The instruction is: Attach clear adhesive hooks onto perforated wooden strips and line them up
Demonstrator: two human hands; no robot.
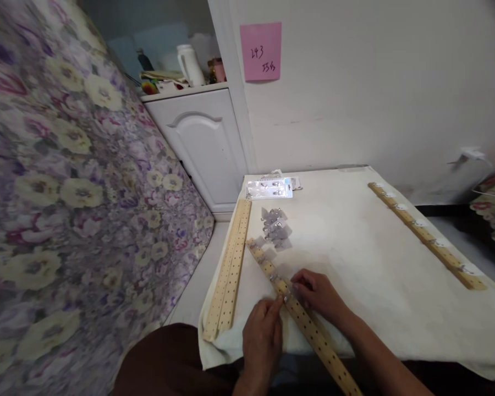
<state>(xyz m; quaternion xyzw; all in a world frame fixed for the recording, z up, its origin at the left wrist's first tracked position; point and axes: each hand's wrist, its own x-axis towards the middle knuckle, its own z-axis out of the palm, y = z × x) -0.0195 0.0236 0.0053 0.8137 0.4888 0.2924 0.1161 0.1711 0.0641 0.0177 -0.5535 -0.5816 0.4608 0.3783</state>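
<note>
A perforated wooden strip (309, 330) lies diagonally on a white cloth-covered table (355, 247) near its front edge. My left hand (263, 335) pinches something small against the strip at its middle. My right hand (319, 294) rests on the strip's other side, its fingers curled close to the same spot. Small metal clips sit on the strip's far end (260, 254). A pile of small grey packets (276, 228) lies just beyond the strip.
Two more perforated wooden strips (230, 269) lie side by side at the table's left edge. Another strip with clips (427, 236) lies at the right. A clear blister pack (269, 188) is at the back. A floral bedspread (66, 192) is left; a white cabinet (198, 137) stands behind.
</note>
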